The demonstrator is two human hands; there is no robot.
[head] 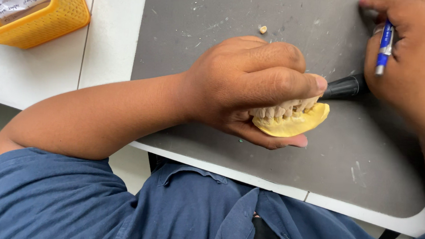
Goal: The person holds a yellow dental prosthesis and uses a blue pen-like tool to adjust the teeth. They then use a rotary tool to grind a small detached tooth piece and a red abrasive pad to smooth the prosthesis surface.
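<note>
A person in a dark blue shirt (167, 210) works at a desk (109, 34) covered by a grey mat (228, 17). The left hand (244, 82) is curled tightly around a yellow plaster model of teeth (291, 120), thumb beneath its base and fingers (283, 82) pressed over the top, holding it just above the near part of the mat. The right hand (412, 63) is closed around a black tool (344, 87) whose tip meets the teeth at the model's right end; a blue and white pen (384, 46) is tucked between the same hand's fingers. A small pale crumb (262, 29) lies on the mat beyond the left hand. A yellow basket (56, 19) holding papers sits at the desk's far left corner.
</note>
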